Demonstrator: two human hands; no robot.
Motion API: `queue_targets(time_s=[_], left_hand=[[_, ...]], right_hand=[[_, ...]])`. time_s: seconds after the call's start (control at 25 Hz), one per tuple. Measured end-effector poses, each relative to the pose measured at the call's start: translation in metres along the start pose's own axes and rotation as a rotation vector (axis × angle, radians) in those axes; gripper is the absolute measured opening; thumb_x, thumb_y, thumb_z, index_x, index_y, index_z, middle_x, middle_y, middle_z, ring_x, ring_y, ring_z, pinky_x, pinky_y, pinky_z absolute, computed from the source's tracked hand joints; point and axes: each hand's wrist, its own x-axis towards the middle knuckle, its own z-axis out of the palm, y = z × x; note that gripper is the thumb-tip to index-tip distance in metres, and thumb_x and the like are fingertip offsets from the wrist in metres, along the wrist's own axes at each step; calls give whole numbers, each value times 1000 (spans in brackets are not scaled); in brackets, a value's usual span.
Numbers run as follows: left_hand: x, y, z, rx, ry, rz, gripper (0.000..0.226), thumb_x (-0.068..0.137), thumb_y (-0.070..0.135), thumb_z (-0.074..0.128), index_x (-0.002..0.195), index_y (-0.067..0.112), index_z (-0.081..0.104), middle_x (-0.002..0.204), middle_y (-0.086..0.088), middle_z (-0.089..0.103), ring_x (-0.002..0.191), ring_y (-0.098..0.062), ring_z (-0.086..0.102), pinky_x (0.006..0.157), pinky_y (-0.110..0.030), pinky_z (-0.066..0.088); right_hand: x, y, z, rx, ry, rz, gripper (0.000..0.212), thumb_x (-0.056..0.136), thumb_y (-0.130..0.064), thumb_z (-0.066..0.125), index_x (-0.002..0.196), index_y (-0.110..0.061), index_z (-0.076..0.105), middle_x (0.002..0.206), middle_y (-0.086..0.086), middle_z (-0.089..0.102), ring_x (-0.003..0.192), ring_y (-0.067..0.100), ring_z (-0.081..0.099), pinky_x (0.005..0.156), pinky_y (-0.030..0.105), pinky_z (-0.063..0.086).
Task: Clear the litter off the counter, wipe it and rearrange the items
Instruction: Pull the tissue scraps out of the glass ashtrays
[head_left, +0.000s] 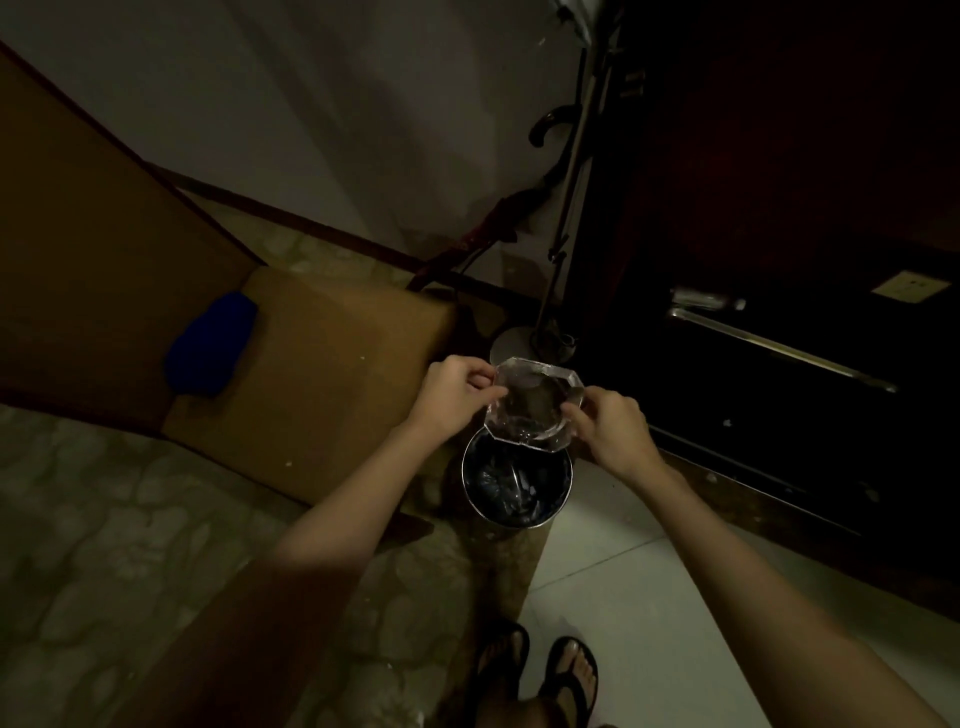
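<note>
A clear, faceted glass ashtray (535, 402) is held tilted in the air, directly above a round metal waste bin (515, 480) lined with a dark bag. My left hand (454, 397) grips the ashtray's left rim. My right hand (613, 431) pinches its right rim. Crumpled litter lies inside the bin. A blue cloth (210, 343) lies on the brown wooden counter (332, 374) to the left, apart from both hands.
A stone-patterned counter surface (130, 545) fills the lower left. A dark door (779, 260) with a metal handle (779, 343) stands at the right. Umbrellas and a stand (561, 234) lean in the corner behind the bin. White floor tiles (623, 597) and my sandalled feet are below.
</note>
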Motion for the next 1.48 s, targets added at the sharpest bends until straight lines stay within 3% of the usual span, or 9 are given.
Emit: queue_targets(time_s=[0.12, 0.24, 0.4, 0.6, 0.72, 1.0, 1.12, 1.24, 1.48], left_hand=[[-10, 29, -29, -50, -112, -64, 26, 80, 13, 76, 103, 2, 70, 71, -2, 66, 67, -9, 63, 72, -26, 58], [-20, 65, -62, -73, -240, -99, 26, 81, 10, 74, 102, -3, 66, 73, -9, 68, 64, -14, 65, 58, -19, 56], [-36, 118, -112, -57, -380, -27, 17, 83, 9, 71, 94, -3, 67, 71, -13, 69, 53, -7, 64, 51, -15, 51], [-52, 209, -183, -4, -454, 83, 21, 82, 13, 73, 93, -4, 70, 71, -15, 71, 59, -16, 65, 56, -19, 55], [-71, 273, -222, -6, -438, 180, 18, 83, 15, 73, 90, -2, 72, 68, -13, 71, 62, -16, 66, 58, -22, 55], [-87, 414, -253, 32, -347, 430, 22, 83, 20, 73, 96, 2, 74, 73, -10, 72, 63, -12, 69, 58, -18, 53], [-66, 460, -232, -17, -311, 446, 20, 83, 16, 73, 96, 1, 74, 80, -16, 73, 70, -18, 69, 72, -29, 60], [-34, 502, -204, -6, -247, 429, 19, 82, 16, 75, 93, 0, 74, 89, -20, 73, 71, -19, 68, 65, -24, 59], [45, 573, -151, 31, -104, 344, 13, 79, 10, 77, 86, -2, 74, 74, -15, 67, 60, -16, 57, 53, -22, 55]], right_hand=[[-16, -27, -30, 31, -41, 21, 26, 96, -32, 51, 86, -10, 61, 78, 8, 66, 72, 21, 61, 69, 36, 48], [-36, -54, -66, 57, -92, 1, 30, 97, -33, 50, 83, -9, 63, 76, 7, 67, 72, 21, 65, 71, 39, 52], [-64, -97, -126, 35, -124, -57, 31, 98, -31, 49, 72, -17, 59, 65, -2, 59, 58, 9, 55, 53, 19, 41], [-104, -156, -207, 3, -80, -129, 35, 98, -32, 49, 64, -25, 54, 62, -6, 57, 55, 10, 54, 55, 23, 40], [-129, -191, -262, 23, -8, -186, 37, 97, -32, 50, 62, -24, 58, 58, -3, 63, 53, 8, 59, 58, 26, 45], [-168, -217, -385, 101, 200, -233, 41, 97, -30, 50, 69, -4, 65, 48, 0, 60, 40, 10, 49, 41, 18, 38], [-159, -204, -429, 133, 276, -212, 43, 97, -29, 50, 64, -3, 60, 48, 2, 58, 37, 10, 45, 39, 19, 36], [-133, -184, -471, 162, 273, -184, 43, 98, -26, 49, 68, 1, 64, 50, 5, 58, 38, 14, 42, 37, 18, 34], [-57, -148, -553, 97, 250, -104, 42, 97, -27, 50, 69, 0, 65, 52, 5, 58, 34, 9, 43, 36, 15, 35]])
